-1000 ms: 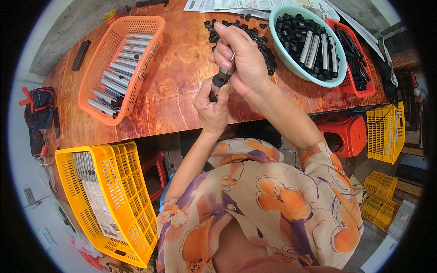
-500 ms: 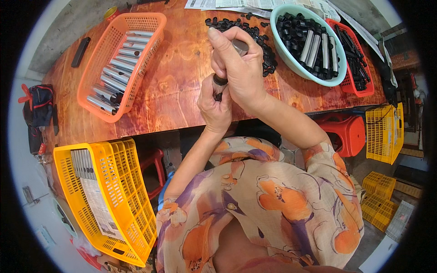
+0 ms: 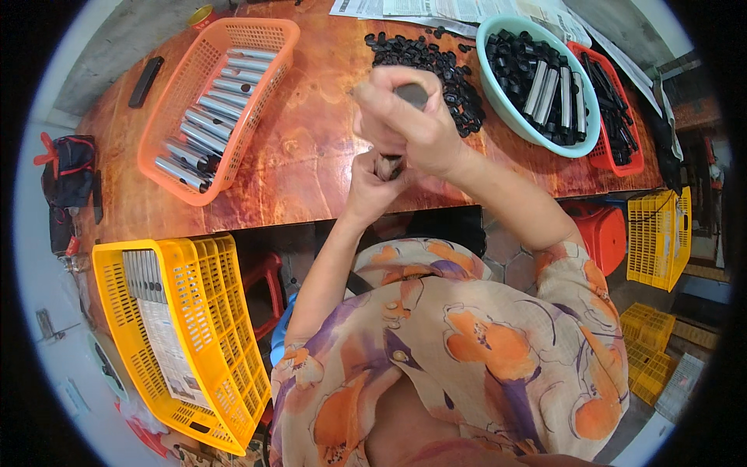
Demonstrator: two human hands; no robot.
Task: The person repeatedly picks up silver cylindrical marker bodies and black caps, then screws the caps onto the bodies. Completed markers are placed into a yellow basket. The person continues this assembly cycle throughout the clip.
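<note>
Over the near edge of the table, my two hands are together, the right above the left. My right hand [image 3: 416,136], somewhat blurred, is closed round a dark round-ended object [image 3: 411,96]; only its flat grey end shows. Below it, my left hand [image 3: 369,191] is wrapped round a short dark-ended piece [image 3: 389,166], mostly hidden by the fingers. Beyond my hands lies a loose pile of small black plastic caps [image 3: 436,66]. To the left stands an orange basket [image 3: 284,50] with several silver metal tubes [image 3: 206,132] that have black ends.
A pale blue basin [image 3: 498,101] at the right holds black fittings and several silver tubes. Beside it is a red basket [image 3: 626,167] of black parts. Newspapers [image 3: 436,9] lie at the far edge. A yellow crate [image 3: 206,311] stands at lower left, a red stool [image 3: 595,233] at right.
My right hand has come down slightly toward the left hand and turned, showing more of the object's round end. The whole scene has shifted a little as my head moved.
</note>
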